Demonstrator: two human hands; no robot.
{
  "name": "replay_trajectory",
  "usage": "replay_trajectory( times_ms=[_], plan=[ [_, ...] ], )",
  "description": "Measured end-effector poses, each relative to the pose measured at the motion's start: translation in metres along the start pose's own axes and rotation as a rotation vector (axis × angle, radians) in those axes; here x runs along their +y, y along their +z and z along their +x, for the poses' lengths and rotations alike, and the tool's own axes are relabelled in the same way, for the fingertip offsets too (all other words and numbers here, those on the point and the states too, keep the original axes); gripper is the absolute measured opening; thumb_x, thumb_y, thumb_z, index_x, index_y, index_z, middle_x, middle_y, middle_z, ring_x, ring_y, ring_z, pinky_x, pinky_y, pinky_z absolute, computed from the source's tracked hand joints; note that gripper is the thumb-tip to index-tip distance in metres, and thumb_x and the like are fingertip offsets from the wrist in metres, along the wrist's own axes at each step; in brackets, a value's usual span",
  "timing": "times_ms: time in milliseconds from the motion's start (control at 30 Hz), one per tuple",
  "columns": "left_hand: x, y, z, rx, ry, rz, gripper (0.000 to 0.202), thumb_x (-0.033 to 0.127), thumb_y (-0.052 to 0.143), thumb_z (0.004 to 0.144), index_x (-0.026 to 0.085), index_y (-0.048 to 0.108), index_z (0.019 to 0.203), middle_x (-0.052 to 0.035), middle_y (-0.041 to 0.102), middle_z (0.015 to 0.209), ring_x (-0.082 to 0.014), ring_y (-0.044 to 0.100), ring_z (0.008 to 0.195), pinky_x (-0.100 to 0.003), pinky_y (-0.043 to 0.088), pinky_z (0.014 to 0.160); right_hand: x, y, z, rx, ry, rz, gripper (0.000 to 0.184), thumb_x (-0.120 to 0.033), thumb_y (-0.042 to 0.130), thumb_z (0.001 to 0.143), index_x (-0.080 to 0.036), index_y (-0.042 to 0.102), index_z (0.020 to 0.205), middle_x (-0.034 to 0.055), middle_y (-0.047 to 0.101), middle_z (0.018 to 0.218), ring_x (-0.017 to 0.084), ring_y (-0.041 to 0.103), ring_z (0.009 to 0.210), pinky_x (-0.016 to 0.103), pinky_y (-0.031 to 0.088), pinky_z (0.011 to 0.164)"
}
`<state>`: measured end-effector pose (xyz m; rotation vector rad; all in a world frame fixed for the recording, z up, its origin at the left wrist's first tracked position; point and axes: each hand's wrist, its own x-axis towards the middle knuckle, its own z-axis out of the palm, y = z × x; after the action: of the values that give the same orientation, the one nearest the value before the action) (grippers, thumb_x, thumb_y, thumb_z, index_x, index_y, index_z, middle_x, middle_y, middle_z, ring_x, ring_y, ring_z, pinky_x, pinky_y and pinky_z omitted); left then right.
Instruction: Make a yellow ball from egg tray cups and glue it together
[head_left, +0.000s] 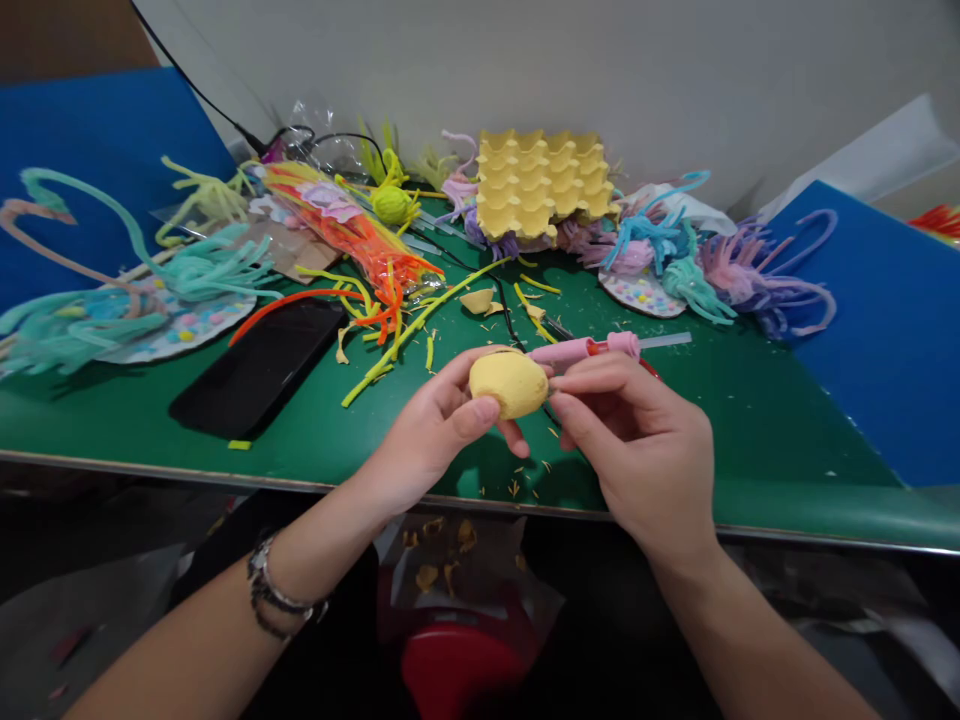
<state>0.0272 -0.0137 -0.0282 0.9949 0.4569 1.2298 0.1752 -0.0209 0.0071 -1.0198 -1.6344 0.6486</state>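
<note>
My left hand (457,405) is closed around a yellow, rounded egg-carton piece (510,383), held above the front of the green table. A dark seam runs along the top of this piece. At its right end, the thumb and forefinger of my right hand (637,430) are pinched together; what lies between them is too small to make out. Just behind the right hand lies a pink glue gun (566,353) with a clear glue stick (666,340) sticking out to the right. A torn yellow carton scrap (478,300) rests behind the hands.
A yellow egg tray (544,180) leans at the back wall. A black phone (259,370) lies left on the green table (757,430). Fuzzy pipe cleaners (390,345) and pastel flower bundles (660,245) spread around. Blue boards (877,330) stand at both sides. Below, a red bin (461,665) holds scraps.
</note>
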Motion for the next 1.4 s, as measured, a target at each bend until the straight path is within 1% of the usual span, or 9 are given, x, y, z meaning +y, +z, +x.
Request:
replay_trajectory(
  times_ms=[167, 400, 667, 833, 933, 1100, 1200, 1300, 1400],
  plan=[
    [0.0, 0.0, 0.0002, 0.002, -0.009, 0.007, 0.043, 0.043, 0.069, 0.069, 0.018, 0.055, 0.102, -0.0003, 0.065, 0.088, -0.0087, 0.061, 0.057, -0.02, 0.047, 0.055, -0.0029, -0.0002, 0.0005, 0.007, -0.02, -0.061, 0.012, -0.012, 0.056, 0.077, -0.02, 0.065, 0.076, -0.0013, 0.063, 0.076, 0.006, 0.053, 0.051, 0.019, 0.044, 0.043],
    [-0.0001, 0.0004, -0.0004, 0.012, -0.004, 0.038, 0.044, 0.045, 0.067, 0.069, 0.018, 0.054, 0.101, -0.0043, 0.065, 0.098, -0.0095, 0.06, 0.057, -0.022, 0.046, 0.055, -0.0003, 0.001, 0.0006, 0.0, 0.07, 0.092, 0.011, -0.011, 0.064, 0.069, -0.02, 0.058, 0.068, -0.0047, 0.058, 0.065, 0.006, 0.052, 0.05, 0.018, 0.044, 0.042],
    [0.0016, 0.0002, 0.0003, 0.039, -0.023, 0.032, 0.046, 0.045, 0.068, 0.067, 0.018, 0.054, 0.101, -0.0042, 0.066, 0.096, -0.0098, 0.06, 0.056, -0.023, 0.046, 0.054, -0.0031, -0.0011, 0.0007, 0.025, 0.0, -0.048, 0.011, -0.013, 0.058, 0.075, -0.021, 0.064, 0.071, -0.0022, 0.062, 0.07, 0.006, 0.052, 0.049, 0.02, 0.045, 0.043],
    [0.0013, 0.0005, -0.0001, 0.009, -0.01, 0.036, 0.044, 0.045, 0.068, 0.069, 0.018, 0.054, 0.101, -0.0044, 0.066, 0.101, -0.0087, 0.061, 0.056, -0.023, 0.046, 0.057, 0.0013, -0.0003, -0.0014, 0.064, 0.02, 0.006, 0.008, -0.013, 0.064, 0.071, -0.019, 0.06, 0.07, -0.0014, 0.062, 0.076, 0.007, 0.055, 0.056, 0.019, 0.044, 0.043],
    [0.0007, 0.0001, -0.0002, 0.0, -0.003, 0.029, 0.045, 0.044, 0.068, 0.069, 0.018, 0.053, 0.101, -0.0043, 0.065, 0.099, -0.0091, 0.061, 0.057, -0.022, 0.046, 0.056, 0.0029, 0.0002, -0.0009, 0.049, 0.029, 0.011, 0.007, -0.014, 0.065, 0.071, -0.019, 0.06, 0.07, -0.0009, 0.062, 0.076, 0.008, 0.055, 0.057, 0.02, 0.045, 0.044],
    [-0.0001, 0.0001, 0.0008, 0.023, -0.004, 0.02, 0.044, 0.043, 0.069, 0.068, 0.018, 0.055, 0.101, -0.0002, 0.064, 0.087, -0.0094, 0.061, 0.056, -0.022, 0.046, 0.056, 0.0027, -0.0003, -0.0002, 0.044, -0.054, -0.094, 0.013, -0.013, 0.06, 0.076, -0.024, 0.068, 0.078, -0.0015, 0.066, 0.077, 0.01, 0.057, 0.059, 0.022, 0.047, 0.047],
    [0.0002, 0.0006, 0.0011, 0.018, -0.002, 0.013, 0.042, 0.043, 0.069, 0.068, 0.019, 0.056, 0.1, 0.0011, 0.063, 0.086, -0.009, 0.061, 0.056, -0.022, 0.045, 0.055, 0.002, -0.0011, -0.0006, 0.029, -0.081, -0.125, 0.017, -0.015, 0.055, 0.08, -0.025, 0.069, 0.081, -0.0016, 0.065, 0.077, 0.008, 0.055, 0.054, 0.023, 0.047, 0.048],
    [0.0009, 0.001, 0.0006, 0.022, -0.001, 0.018, 0.042, 0.043, 0.069, 0.068, 0.019, 0.056, 0.1, 0.0003, 0.063, 0.088, -0.0095, 0.06, 0.056, -0.023, 0.045, 0.056, 0.0019, -0.0011, -0.0012, -0.021, -0.051, -0.079, 0.02, -0.019, 0.048, 0.085, -0.024, 0.067, 0.084, -0.0003, 0.065, 0.081, 0.006, 0.052, 0.05, 0.023, 0.047, 0.047],
    [0.0013, 0.001, 0.0, 0.028, -0.009, 0.034, 0.044, 0.045, 0.068, 0.067, 0.019, 0.055, 0.1, -0.0018, 0.064, 0.092, -0.01, 0.06, 0.056, -0.024, 0.046, 0.057, 0.0032, 0.0, -0.0019, -0.012, 0.0, 0.031, 0.011, -0.023, 0.057, 0.08, -0.022, 0.063, 0.089, 0.0006, 0.065, 0.085, 0.008, 0.054, 0.056, 0.023, 0.049, 0.047]
  ],
)
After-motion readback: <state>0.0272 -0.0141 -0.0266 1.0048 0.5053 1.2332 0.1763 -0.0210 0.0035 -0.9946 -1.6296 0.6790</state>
